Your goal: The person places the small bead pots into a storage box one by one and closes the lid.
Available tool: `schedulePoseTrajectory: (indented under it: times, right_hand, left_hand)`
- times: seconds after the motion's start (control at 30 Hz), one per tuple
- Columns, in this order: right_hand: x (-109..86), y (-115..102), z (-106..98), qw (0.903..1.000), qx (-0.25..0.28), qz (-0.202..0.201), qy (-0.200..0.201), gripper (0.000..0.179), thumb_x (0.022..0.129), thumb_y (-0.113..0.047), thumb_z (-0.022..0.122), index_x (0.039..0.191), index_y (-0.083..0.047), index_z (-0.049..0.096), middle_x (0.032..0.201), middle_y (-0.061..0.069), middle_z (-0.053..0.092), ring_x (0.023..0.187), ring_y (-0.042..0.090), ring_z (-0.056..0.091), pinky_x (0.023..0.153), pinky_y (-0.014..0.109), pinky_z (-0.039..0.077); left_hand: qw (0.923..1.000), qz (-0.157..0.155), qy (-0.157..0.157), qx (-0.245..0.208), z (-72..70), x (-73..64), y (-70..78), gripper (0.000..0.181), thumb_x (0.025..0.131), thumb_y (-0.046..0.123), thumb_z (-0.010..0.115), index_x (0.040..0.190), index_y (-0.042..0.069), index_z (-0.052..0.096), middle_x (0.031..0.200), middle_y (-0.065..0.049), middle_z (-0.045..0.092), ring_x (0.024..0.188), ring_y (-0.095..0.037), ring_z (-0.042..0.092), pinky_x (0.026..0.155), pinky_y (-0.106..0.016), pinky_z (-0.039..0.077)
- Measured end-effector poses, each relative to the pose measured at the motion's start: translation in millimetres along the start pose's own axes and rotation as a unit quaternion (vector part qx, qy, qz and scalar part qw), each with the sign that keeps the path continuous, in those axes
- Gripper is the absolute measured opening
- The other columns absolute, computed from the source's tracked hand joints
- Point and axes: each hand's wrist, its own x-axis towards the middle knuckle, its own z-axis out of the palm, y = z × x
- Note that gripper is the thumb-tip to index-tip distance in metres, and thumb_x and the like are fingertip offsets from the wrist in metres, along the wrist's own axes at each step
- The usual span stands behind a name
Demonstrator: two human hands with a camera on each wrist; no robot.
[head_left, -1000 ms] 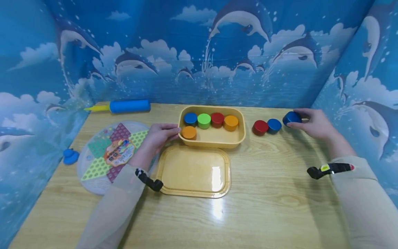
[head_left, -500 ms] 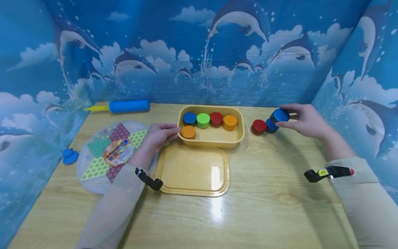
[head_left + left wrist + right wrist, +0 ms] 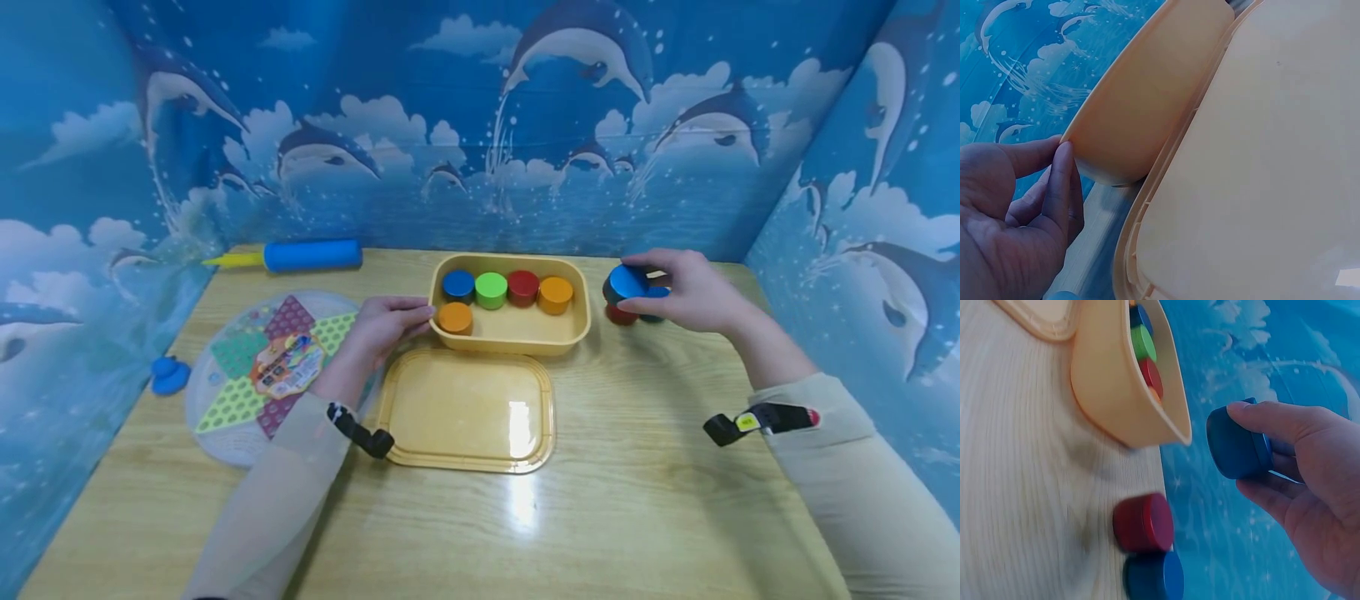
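Observation:
My left hand (image 3: 378, 335) pinches the left rim of a tan plastic box (image 3: 517, 342), thumb and fingers meeting at its edge in the left wrist view. Inside are a back row of blue (image 3: 458, 286), green (image 3: 491, 290), red (image 3: 522, 287) and orange (image 3: 556, 295) round tins, plus another orange tin (image 3: 455, 318) at front left. Another blue tin (image 3: 1238, 444) is gripped between the thumb and fingers of my right hand (image 3: 690, 292), raised right of the box. Below it on the table stand a red tin (image 3: 1144, 522) and a blue tin (image 3: 1154, 575), side by side.
In front of the box lies its tan lid (image 3: 465, 412). At left are a round board (image 3: 232, 408) with coloured triangles, a blue knobbed piece (image 3: 169, 377) and a blue pump (image 3: 312, 256) with a yellow nozzle. A dolphin-print curtain (image 3: 420, 100) borders the table (image 3: 615, 508).
My right hand has lifted the blue tin and carried it left, from beside the other blue tin to above the red one. The left hand keeps its hold on the box.

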Motion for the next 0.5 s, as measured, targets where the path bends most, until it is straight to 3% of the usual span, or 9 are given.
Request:
schedulePoseTrajectory:
  times: [0.5]
  right_hand:
    - [29.3,-28.8,33.6,0.9977,-0.006,-0.061,-0.031,0.064,0.093,-0.019,0.086,0.147,0.002,0.059,0.141,0.02,0.062,0.123,0.036,0.064,0.095,0.052,0.062]
  left_hand:
    - [0.9999,-0.011,-0.002,-0.003,-1.2,0.8,1.0,0.04,0.101,0.011,0.076,0.139,0.004,0.068,0.132,-0.012,0.067,0.11,-0.02,0.072,0.092,-0.028,0.062]
